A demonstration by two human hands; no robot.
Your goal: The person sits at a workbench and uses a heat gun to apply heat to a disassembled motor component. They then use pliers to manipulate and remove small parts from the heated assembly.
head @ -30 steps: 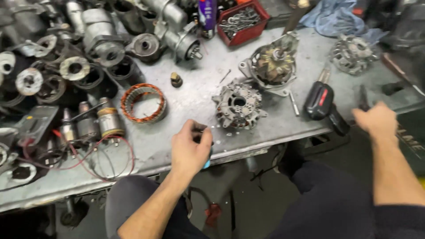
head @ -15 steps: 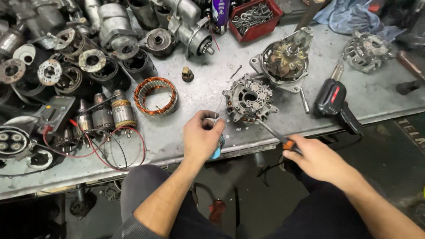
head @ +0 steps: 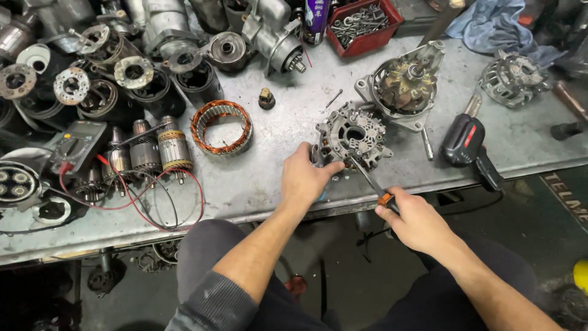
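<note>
A grey alternator end housing (head: 353, 136) is steadied on the tabletop (head: 257, 178) by the left hand (head: 304, 179), its grip closed on the housing's near edge. A screwdriver (head: 371, 181) is clasped in the right hand (head: 411, 217), tip at the housing. Beyond the grip a red rectangular parts tray (head: 362, 26) and a purple-labelled spray can (head: 316, 18) are seen.

A copper-wound stator ring (head: 221, 127) lies on the grey metal bench (head: 257, 178). Left of the ring stand three armatures (head: 147, 150), with red and black test leads (head: 131, 196) looping below them. Far right of the ring rests a black power tool (head: 467, 142); up and right of the ring sits a red bin of bolts (head: 361, 24).
</note>
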